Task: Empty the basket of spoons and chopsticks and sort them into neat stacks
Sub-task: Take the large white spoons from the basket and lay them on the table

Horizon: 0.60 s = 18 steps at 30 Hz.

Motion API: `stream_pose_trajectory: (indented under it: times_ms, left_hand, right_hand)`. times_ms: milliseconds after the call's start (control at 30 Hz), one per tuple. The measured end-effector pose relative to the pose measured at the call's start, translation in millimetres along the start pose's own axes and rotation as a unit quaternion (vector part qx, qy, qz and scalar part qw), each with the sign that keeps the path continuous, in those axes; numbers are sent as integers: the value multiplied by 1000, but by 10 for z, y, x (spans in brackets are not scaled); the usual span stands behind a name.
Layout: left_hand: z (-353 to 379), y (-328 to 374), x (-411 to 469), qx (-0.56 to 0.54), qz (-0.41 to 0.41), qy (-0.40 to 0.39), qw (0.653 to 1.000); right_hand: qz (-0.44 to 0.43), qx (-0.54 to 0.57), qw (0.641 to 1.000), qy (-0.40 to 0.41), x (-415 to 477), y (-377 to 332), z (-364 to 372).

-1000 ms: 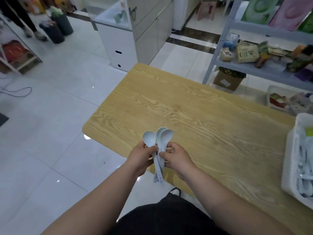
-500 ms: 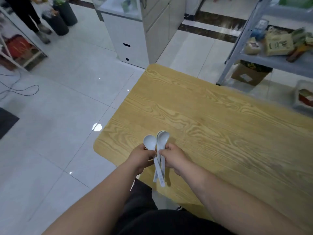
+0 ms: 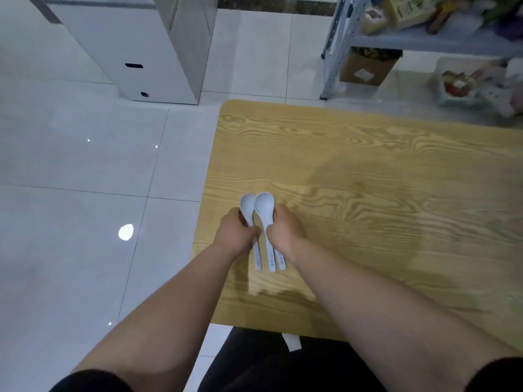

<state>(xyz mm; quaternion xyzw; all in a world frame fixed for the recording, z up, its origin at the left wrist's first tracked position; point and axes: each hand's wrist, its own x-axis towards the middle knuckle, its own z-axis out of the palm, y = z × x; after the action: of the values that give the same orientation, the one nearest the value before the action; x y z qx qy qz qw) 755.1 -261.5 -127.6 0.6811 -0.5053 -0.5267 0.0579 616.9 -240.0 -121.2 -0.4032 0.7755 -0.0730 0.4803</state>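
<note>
Left hand (image 3: 236,232) and right hand (image 3: 285,230) each curl round the spoons (image 3: 265,207) from either side, pinching the necks just below the bowls. I count three handles fanning out toward me but only two bowls showing, so one bowl is probably tucked under another. The bunch sits low over the worktop (image 3: 368,179), near its left edge. Whether the handle tips touch the wood I cannot tell. To do this step well I would squeeze the handles together until they run parallel and let the bowls nest one into the next. Then I would lay the stack flat and further in from the edge, since the floor (image 3: 85,165) is right alongside. The basket is out of view, so I would leave room to the right for the chopsticks.
</note>
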Motion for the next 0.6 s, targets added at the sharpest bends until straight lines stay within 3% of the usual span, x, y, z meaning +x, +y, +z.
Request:
stream_pose_trajectory:
  times_ms: [133,200,267,467,600]
  left_hand:
    - [39,-268,1,153,137,39,978]
    - [116,-398,37,270,196,18,943]
    - [149,-448,76,367,201,-10,908]
    - [40,-220,-57,390,180,-17,903]
    - [122,6,-552,420,262,-14,869]
  right_hand:
    - [-80,-154,985,1,-77,148,107]
    - [-106,-246,963,-17,-94,212,178]
    - [-104,-291,951,-34,-111,237,209]
    - [-124,-210,969,-46,-327,267,-138]
    - [-150,-239,959,-29,-750,778,-455]
